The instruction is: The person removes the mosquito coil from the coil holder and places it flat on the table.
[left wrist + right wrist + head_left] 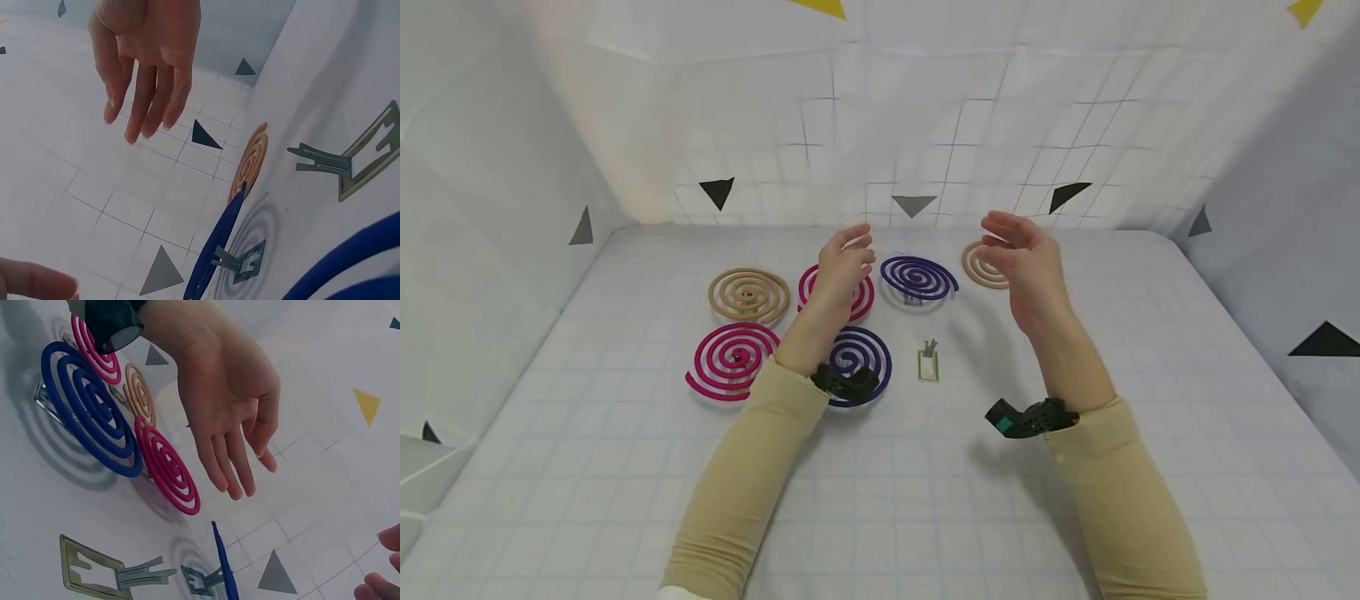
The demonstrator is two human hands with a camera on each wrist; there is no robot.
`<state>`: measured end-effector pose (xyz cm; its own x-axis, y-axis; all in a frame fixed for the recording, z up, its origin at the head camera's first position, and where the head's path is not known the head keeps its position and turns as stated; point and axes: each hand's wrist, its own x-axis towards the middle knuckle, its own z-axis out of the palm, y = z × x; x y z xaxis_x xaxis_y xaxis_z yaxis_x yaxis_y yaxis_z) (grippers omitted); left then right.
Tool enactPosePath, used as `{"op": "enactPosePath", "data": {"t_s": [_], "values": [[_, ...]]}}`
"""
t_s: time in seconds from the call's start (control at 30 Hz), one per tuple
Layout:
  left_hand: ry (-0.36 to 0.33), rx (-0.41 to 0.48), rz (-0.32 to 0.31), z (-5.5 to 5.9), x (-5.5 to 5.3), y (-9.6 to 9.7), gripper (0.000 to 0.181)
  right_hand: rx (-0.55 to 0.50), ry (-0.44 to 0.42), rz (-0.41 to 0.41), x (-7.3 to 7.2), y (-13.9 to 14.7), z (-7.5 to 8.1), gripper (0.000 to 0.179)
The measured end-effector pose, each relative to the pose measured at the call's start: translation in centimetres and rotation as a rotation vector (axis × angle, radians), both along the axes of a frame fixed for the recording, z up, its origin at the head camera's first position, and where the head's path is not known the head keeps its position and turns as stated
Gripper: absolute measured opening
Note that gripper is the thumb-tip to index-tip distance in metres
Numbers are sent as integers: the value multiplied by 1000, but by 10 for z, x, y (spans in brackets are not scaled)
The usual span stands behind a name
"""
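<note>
My left hand [844, 271] is raised over the back row of mosquito coils, fingers loosely bent and holding nothing. Partly behind it is a pink coil [868, 302]; a blue coil [886, 367] lies partly beneath the forearm. To the right, my right hand [1026, 262] hovers with relaxed fingers, also holding nothing. It partly covers a tan coil [968, 268] lying flat on the table. Between the hands, a second blue coil [917, 277] tilts on a metal stand [247, 262]. A bare metal stand [928, 367] with raised prongs sits in front of it.
At the left, another tan coil [748, 293] rests behind a second pink coil [735, 360], both on stands. White gridded sheeting [917, 125] rises behind the table [925, 500], with side walls at left and right. Black triangles mark the walls.
</note>
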<state>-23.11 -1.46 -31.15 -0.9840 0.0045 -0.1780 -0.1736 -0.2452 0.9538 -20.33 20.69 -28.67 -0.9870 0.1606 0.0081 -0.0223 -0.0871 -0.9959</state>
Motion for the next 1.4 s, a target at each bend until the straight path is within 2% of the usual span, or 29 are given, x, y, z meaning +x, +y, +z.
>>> {"op": "enactPosePath", "data": {"t_s": [0.2,0.53,0.77,0.97,1.13,1.4], "values": [[-30,18,-47,-2,0,1,49,8,-35,25,-2,-3,-5,50],[-50,-3,-62,-9,-2,3,58,17,-94,37,-12,-3,-24,50],[-59,2,-93,-12,-3,4,59,-47,-142,59,-18,-3,-35,50],[-58,4,-98,-14,-4,8,61,-11,-138,73,-21,-4,-42,43],[-86,2,-106,-14,-4,10,60,5,-185,104,-23,-6,-51,52],[-117,-6,-128,-15,-4,8,60,-39,-221,160,-24,-7,-57,59]]}}
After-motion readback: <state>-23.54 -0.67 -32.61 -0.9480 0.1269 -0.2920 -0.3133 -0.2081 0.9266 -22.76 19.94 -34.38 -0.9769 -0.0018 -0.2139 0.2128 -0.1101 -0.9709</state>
